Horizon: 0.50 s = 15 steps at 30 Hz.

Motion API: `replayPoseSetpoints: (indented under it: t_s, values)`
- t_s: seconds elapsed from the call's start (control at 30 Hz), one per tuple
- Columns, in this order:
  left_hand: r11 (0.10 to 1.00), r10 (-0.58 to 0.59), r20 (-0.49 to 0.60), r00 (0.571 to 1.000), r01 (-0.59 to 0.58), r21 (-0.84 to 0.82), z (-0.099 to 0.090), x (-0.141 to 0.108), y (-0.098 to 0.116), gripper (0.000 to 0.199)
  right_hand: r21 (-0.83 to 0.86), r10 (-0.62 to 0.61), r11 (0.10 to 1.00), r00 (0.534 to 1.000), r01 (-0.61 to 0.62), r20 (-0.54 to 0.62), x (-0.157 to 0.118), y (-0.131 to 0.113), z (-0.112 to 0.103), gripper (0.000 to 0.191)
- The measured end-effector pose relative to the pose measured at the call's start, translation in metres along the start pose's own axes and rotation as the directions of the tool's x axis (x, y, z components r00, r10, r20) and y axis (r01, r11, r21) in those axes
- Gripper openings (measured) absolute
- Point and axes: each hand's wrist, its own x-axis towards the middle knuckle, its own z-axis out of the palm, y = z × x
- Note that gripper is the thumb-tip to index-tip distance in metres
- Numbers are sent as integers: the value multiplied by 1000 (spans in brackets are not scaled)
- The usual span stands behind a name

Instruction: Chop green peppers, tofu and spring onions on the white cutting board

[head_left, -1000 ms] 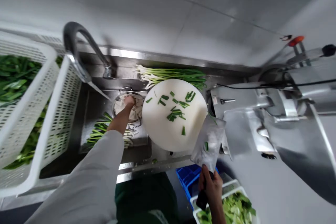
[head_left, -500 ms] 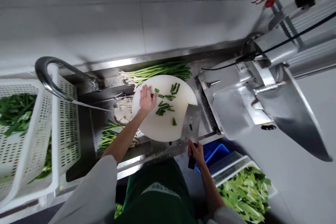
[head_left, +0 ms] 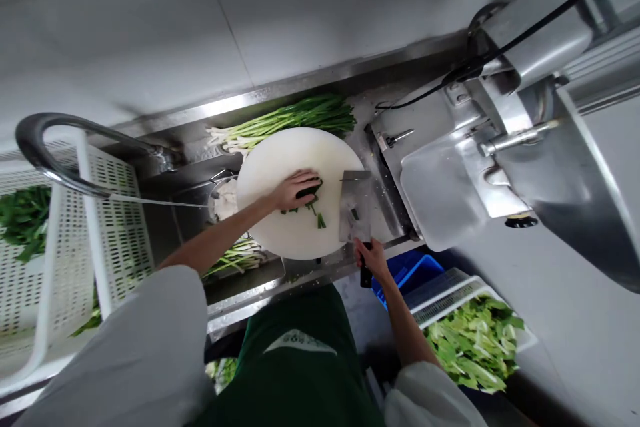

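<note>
My right hand is closed round the black handle of a cleaver, whose broad blade lies over the right edge of the round white cutting board. On the board, my left hand curls its fingers round a small pile of cut green stalks. A few cut pieces lie loose just below that hand. Long green onions with white roots lie behind the board, and another bunch is at its lower left.
A running faucet arches over the sink at left, beside white baskets of greens. A bowl of white pieces touches the board's left side. A metal slicer stands at right; leafy greens fill a low basket.
My left hand has moved right across the board and gathered the scattered green pieces under its fingers. My right hand still holds the cleaver at the board's right edge. The view has shifted slightly.
</note>
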Motion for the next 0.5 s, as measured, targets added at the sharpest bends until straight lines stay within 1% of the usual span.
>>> replayPoseSetpoints:
  t_s: [0.07,0.13,0.2,0.27,0.33,0.43,0.5]
  values:
    - [990,-133,-122,984,138,37,9,-28,11,72,-23,17,1000,999,-16,37,-2,0,13,50]
    - [972,-216,-188,958,230,57,23,-40,23,87,-40,34,999,998,-32,54,-4,-1,33,49]
    - [957,-262,-223,939,282,64,40,-35,36,92,-28,31,999,998,-29,57,-7,-4,57,48]
    - [944,-298,-271,916,325,61,56,-21,49,91,-5,5,1000,998,-5,61,-7,-8,81,47]
    - [935,-323,-315,893,353,44,68,-6,60,86,7,-24,1000,996,24,85,-5,-12,100,45]
    - [922,-363,-363,858,387,-9,79,6,74,74,-7,-62,998,990,63,130,-4,-18,116,46]
    - [905,-403,-380,832,424,-31,79,3,83,65,-32,-79,996,986,84,144,-9,-21,122,46]
